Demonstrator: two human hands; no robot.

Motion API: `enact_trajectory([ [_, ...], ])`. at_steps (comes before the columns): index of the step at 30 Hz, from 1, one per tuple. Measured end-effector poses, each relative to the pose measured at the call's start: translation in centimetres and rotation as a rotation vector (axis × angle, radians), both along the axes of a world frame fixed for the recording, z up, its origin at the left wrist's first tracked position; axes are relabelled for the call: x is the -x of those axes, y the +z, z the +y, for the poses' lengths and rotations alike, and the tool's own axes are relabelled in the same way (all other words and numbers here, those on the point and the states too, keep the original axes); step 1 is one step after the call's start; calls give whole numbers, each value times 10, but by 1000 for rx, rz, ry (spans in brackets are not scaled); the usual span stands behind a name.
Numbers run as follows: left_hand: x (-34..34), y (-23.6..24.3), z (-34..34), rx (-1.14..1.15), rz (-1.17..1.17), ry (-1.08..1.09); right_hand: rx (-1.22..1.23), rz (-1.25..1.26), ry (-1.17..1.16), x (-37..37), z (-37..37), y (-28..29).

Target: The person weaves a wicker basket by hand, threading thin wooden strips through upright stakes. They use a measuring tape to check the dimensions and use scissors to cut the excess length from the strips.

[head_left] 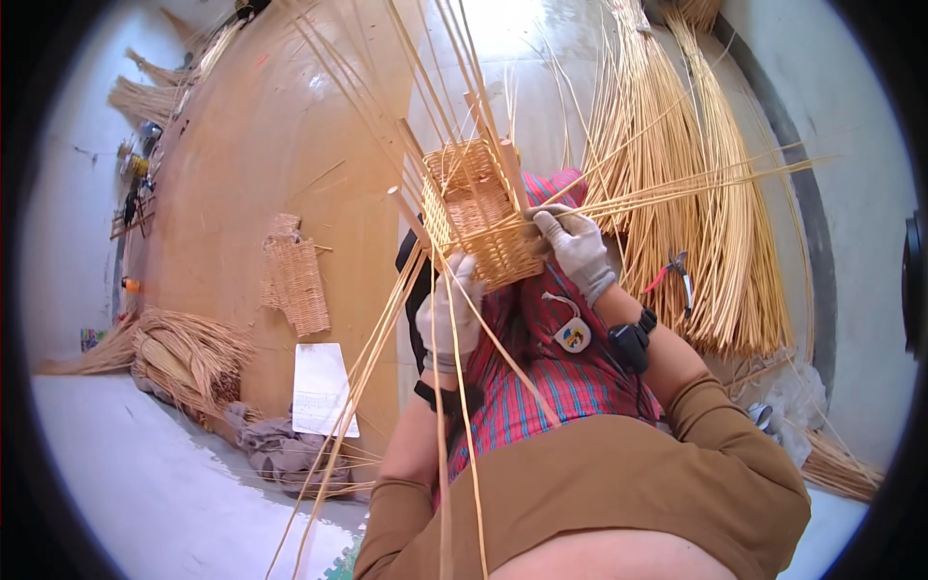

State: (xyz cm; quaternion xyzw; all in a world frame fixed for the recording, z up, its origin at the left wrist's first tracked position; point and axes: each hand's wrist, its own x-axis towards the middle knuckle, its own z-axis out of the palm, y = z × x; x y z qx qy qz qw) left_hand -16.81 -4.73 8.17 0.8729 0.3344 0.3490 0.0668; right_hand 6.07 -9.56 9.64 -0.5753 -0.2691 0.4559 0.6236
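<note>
A small rectangular wicker basket [493, 253] sits partly woven in my lap, its opening facing me. Thick wooden posts [408, 215] stand at its corners, and long loose wicker strands fan out from its rim. My left hand [450, 311], in a pale glove and slightly blurred, is closed at the near left corner around wicker strands [503, 350]. At the near right corner, my gloved right hand [578, 253] pinches wicker strands [677, 193] against the rim beside a post. Its fingertips are partly hidden by the basket edge.
Large bundles of wicker rods [667, 145] lie on the floor to the right, with red-handled pliers [667, 275] on them. At left are a flat woven piece [293, 277], a paper sheet [322, 389], a bundle of strands [188, 358] and a grey cloth [290, 449].
</note>
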Motion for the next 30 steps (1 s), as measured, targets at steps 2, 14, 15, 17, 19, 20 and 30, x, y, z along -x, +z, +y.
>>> enact_trajectory([
  [2, -17, 3, -2, 247, 142, 105, -78, -105, -87, 2, 7, -2],
  [14, -31, -10, 9, 369, 309, 289, -231, -767, -38, -1, 20, 32],
  [15, -29, -21, 14, 316, 277, 289, -58, -740, -42, -9, -4, 14],
  [17, -30, -20, 8, 391, 139, 238, 2, -693, -8, 13, -25, 17],
  [19, -24, -5, -6, 443, 9, 164, -48, -744, 44, 33, -18, 27],
  [20, -19, 3, -6, 349, -2, 119, -140, -827, 75, 37, -5, 35],
  [30, 13, -15, 20, 488, -798, 356, -344, -877, 559, 63, -15, 9],
])
